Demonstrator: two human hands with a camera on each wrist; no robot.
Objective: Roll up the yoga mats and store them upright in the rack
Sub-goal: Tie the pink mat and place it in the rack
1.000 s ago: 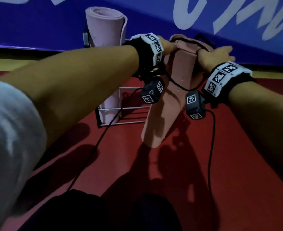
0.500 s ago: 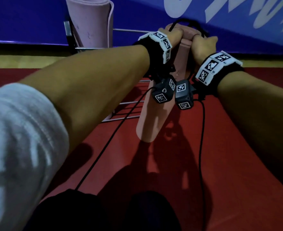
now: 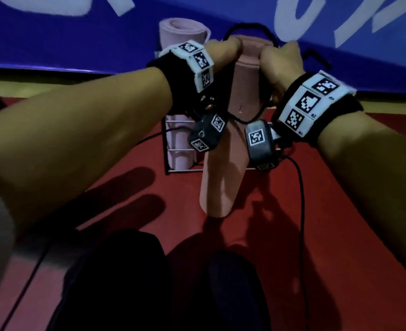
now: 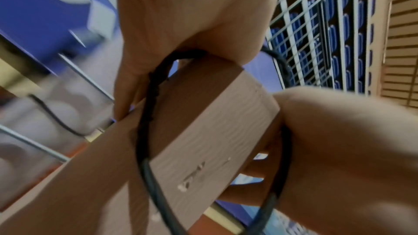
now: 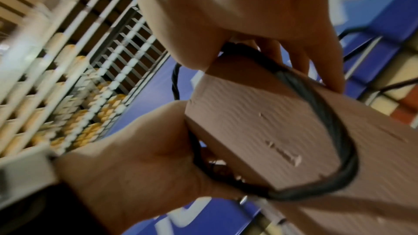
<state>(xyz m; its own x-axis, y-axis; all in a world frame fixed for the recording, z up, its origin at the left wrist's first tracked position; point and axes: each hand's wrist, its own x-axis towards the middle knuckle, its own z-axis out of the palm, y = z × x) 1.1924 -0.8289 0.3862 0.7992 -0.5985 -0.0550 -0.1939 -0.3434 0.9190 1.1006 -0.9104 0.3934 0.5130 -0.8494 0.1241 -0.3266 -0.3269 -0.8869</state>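
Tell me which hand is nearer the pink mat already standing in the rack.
Left. The left hand grips the top of the salmon mat just beside the racked pink mat; the right hand grips the salmon mat's far side.

The rolled mat (image 3: 223,173) stands on the floor (image 3: 328,235), in front of the rack (image 3: 170,149). The left hand (image 3: 221,56) is on its top left side and the right hand (image 3: 280,65) on its top right side. A cord (image 3: 249,28) loops over the top. A second mat (image 3: 182,37) stands in the left end of the rack, behind and left of the first. A wall (image 3: 77,44) is behind the rack.
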